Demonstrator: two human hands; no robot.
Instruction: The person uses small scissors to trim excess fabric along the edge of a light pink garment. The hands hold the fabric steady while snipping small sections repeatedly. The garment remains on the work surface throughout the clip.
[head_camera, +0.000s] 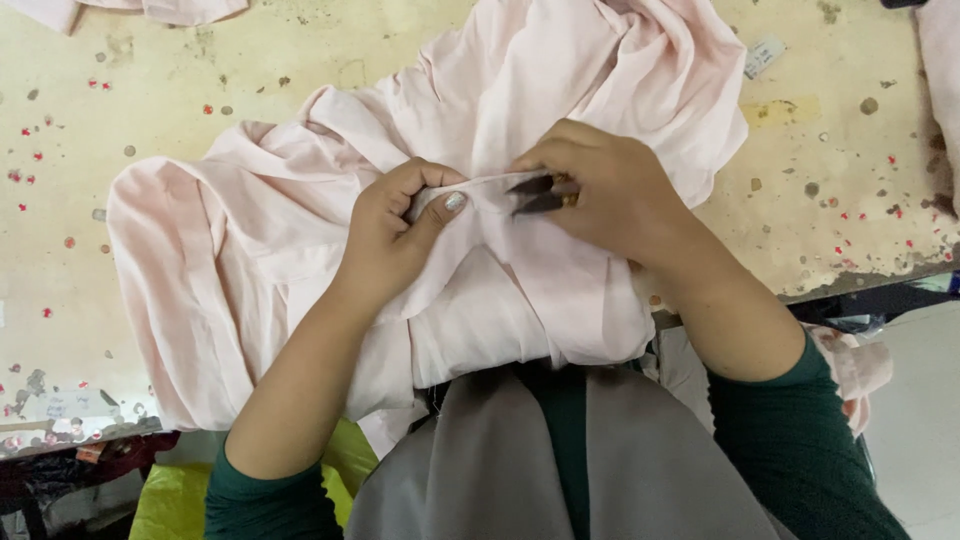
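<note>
Table (150, 110): pale cream worktop, worn and stained, dotted with small red and grey specks; its near edge runs along the bottom left and drops off at 4 o'clock.
Garment (250, 250): 1 pale pink fabric piece, crumpled in loose folds, spread from 9 o'clock across the centre up to 12 o'clock; its lower edge hangs over the table's near edge toward the person's lap.
Left hand (390, 235): just left of centre, forearm entering from 7 o'clock in a dark green sleeve (260, 500). Fingers curled, thumb pressed flat on top; it pinches a narrow folded strip of the pink fabric and holds it taut toward the other hand.
Fabric strip (485, 187): a short seam or edge band stretched between the 2 hands at the centre, touching both.
Thread snips (535, 195): small dark pointed blades, tips aimed toward 9 o'clock, lying against the strip. Handle hidden in the palm; blades look slightly parted, though I cannot tell this for certain.
Right hand (610, 190): just right of centre, forearm entering from 5 o'clock. Fingers closed around the snips, knuckles up.
Label (765, 55): small pale tag lying on the table at 1 o'clock, well apart from the hands.
Grey cloth (520, 460): worn by the person, at 6 o'clock.
</note>
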